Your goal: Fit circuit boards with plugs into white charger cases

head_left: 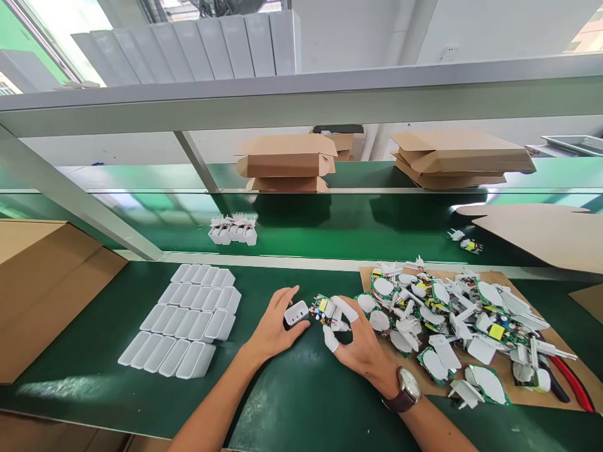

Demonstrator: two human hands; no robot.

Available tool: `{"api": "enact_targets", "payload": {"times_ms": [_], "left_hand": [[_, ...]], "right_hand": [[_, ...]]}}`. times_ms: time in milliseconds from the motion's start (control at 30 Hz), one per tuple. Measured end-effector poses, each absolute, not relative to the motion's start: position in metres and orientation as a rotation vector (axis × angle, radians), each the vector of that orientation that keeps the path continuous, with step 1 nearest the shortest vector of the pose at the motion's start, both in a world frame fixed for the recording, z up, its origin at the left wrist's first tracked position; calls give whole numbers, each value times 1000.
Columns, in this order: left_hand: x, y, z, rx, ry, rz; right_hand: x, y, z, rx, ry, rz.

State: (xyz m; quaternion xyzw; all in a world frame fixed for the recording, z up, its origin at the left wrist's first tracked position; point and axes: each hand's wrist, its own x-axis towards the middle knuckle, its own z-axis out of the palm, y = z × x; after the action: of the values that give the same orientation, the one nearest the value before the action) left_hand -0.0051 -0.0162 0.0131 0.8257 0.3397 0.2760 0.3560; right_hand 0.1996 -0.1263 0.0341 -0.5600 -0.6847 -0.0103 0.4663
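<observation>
Low in the middle of the head view, my left hand [277,323] holds a small white housing [296,313] between thumb and fingers, its slotted end facing up. Just right of it, my right hand [353,336], with white covers on its fingertips and a watch on the wrist, grips a circuit board assembly [325,309] with coloured parts. The board's left end is close to the housing; whether they touch is hard to tell. Rows of white housings [181,320] lie left of my left hand. A heap of circuit board assemblies [438,307] lies right of my right hand.
Red-and-black handled pliers [572,380] lie at the heap's right edge, on a cardboard sheet [518,397]. A large carton [56,295] stands at far left. Beyond the ledge are a small white group of parts [233,231], two loose pieces [464,240] and folded cardboard boxes [289,160].
</observation>
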Motion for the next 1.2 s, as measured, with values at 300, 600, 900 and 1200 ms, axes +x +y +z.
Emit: {"api": "enact_targets", "payload": {"times_ms": [300,600,900,1200], "left_hand": [[1,-17,18,2005,719,535],[11,-16,8,2112,800,831],[19,-13,-1,2211,786,922],[12,-19,7,2468,574,1067]], "right_hand": [[200,-125,30,-1407,-1645,-35],[202,-126,31,-1496,-1543,-43],[200,-125,33,-1392,-1601,-21],[197,-126,42,-1248,-1825,-133]]}}
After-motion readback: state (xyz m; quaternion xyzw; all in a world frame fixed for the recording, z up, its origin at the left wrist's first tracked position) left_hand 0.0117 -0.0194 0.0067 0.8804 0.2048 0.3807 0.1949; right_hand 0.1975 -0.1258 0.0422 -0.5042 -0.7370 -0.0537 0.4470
